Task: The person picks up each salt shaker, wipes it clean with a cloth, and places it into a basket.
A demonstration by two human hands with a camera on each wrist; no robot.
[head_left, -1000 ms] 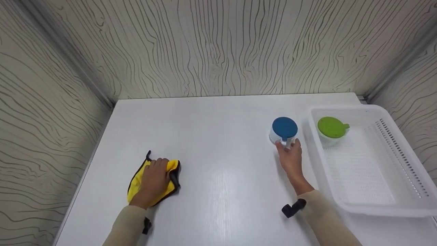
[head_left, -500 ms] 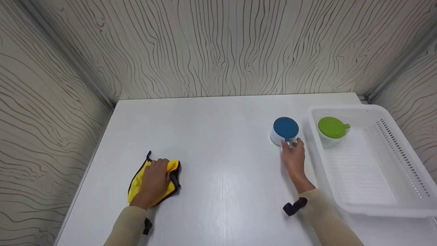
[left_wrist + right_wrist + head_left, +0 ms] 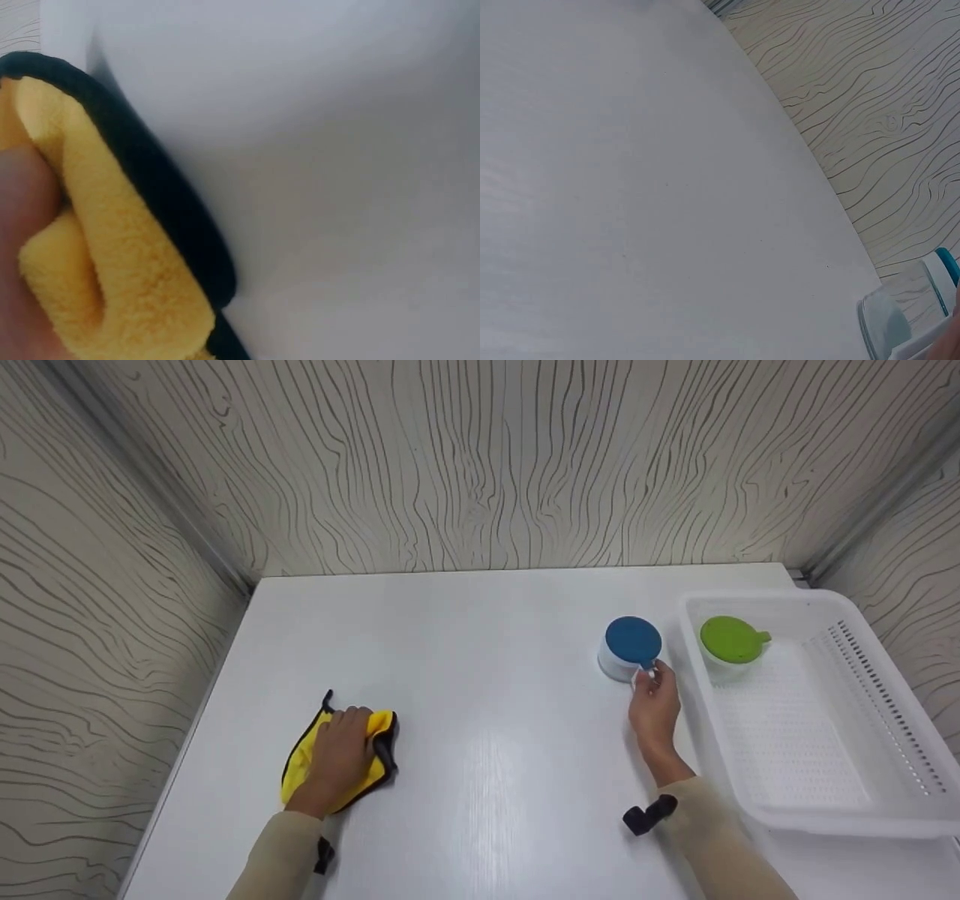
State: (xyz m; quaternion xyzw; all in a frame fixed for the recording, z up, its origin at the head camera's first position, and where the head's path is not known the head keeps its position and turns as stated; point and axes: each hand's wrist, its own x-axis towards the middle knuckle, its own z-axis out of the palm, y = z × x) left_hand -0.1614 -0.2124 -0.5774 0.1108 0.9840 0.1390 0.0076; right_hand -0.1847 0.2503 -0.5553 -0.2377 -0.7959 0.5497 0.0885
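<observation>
On the left of the table, my left hand [image 3: 343, 750] lies on a yellow cloth [image 3: 298, 769] with black edging and grips it. The left wrist view shows the fluffy cloth [image 3: 142, 255] bunched in a fold beside the thumb. Farther back on the right stands a clear, white-looking jar with a blue lid [image 3: 634, 639]. My right hand [image 3: 655, 709] pinches its handle from the near side, just under the lid's tab. Only part of the jar [image 3: 900, 319] and a bit of the hand show at the lower right corner of the right wrist view.
A white plastic basket [image 3: 712, 735] with slotted sides stands along the table's right side, close to my right hand. In its far left corner sits a similar jar with a green lid [image 3: 731, 639]. Patterned panels [image 3: 480, 465] enclose the white table [image 3: 480, 810].
The blue-lidded jar has shifted slightly right and turned, so its tab points more to the right. My right hand followed, its fingers closing on the handle. My left hand stays still.
</observation>
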